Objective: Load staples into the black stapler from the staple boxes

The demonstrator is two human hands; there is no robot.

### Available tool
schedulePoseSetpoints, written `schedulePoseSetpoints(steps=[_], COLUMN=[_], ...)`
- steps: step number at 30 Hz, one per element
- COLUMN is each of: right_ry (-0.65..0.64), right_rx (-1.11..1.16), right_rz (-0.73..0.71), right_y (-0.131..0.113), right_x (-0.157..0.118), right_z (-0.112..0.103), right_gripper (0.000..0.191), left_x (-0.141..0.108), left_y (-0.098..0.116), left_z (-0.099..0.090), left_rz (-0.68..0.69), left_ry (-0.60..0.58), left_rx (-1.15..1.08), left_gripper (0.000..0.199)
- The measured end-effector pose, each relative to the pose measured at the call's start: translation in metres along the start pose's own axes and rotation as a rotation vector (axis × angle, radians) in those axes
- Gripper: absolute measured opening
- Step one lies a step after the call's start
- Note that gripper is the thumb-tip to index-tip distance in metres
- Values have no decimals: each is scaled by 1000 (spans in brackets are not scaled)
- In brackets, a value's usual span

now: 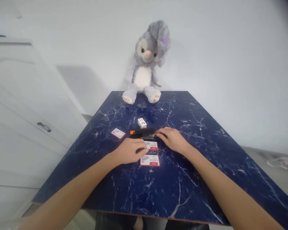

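Observation:
My left hand (pixel 129 150) is over the left part of a red and white box (pixel 153 146), its fingers bent and close together; whether they grip the box is too small to tell. A second red and white box (pixel 150 160) lies just nearer to me. My right hand (pixel 172 138) has its thumb and fingertips closed at the right end of a black stapler-like tool (pixel 144 131) with an orange tip at its left end. Behind the tool stands a small white box (pixel 142 123). A flat red and white box (pixel 118 133) lies to the left.
A grey plush rabbit (pixel 144 75) sits at the far edge of the blue marbled table (pixel 139 191), against the wall. A white cabinet (pixel 21 105) stands on the left. Some clear plastic (pixel 282 162) lies beyond the table's right edge.

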State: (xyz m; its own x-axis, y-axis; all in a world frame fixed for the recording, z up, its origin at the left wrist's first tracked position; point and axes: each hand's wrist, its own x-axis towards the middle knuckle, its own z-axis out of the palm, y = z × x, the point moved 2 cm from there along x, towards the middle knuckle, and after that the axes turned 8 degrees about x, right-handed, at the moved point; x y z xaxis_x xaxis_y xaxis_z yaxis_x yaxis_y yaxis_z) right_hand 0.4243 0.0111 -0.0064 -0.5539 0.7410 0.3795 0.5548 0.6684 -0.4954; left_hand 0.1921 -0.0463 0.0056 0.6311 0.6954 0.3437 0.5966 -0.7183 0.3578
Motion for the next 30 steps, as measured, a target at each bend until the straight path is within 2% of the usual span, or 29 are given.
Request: schedulePoseSetpoints(steps=[4,8,16,26,28,30], right_ry=[69,46,22,-2,-2,50], right_rx=[35,79,115,86,81,74], right_rz=[-16,-31,-20,-32,-35,-14], right_y=[-2,-3,-5,-5,-6,-8], right_x=[0,0,1,0,0,0], right_z=[-2,-2,-3,-1,-1,-3], right_gripper=[19,14,15,15,11,10], left_x=[0,0,-1,-2,0,1], left_y=[0,1,0,0,1,0], left_z=[-1,0,6,8,5,-1], left_rz=[-42,-27,108,113,126,108], left_ry=[52,78,85,78,110,196], left_rx=[-99,-150,58,86,109,144], left_gripper=[21,19,22,23,22,18])
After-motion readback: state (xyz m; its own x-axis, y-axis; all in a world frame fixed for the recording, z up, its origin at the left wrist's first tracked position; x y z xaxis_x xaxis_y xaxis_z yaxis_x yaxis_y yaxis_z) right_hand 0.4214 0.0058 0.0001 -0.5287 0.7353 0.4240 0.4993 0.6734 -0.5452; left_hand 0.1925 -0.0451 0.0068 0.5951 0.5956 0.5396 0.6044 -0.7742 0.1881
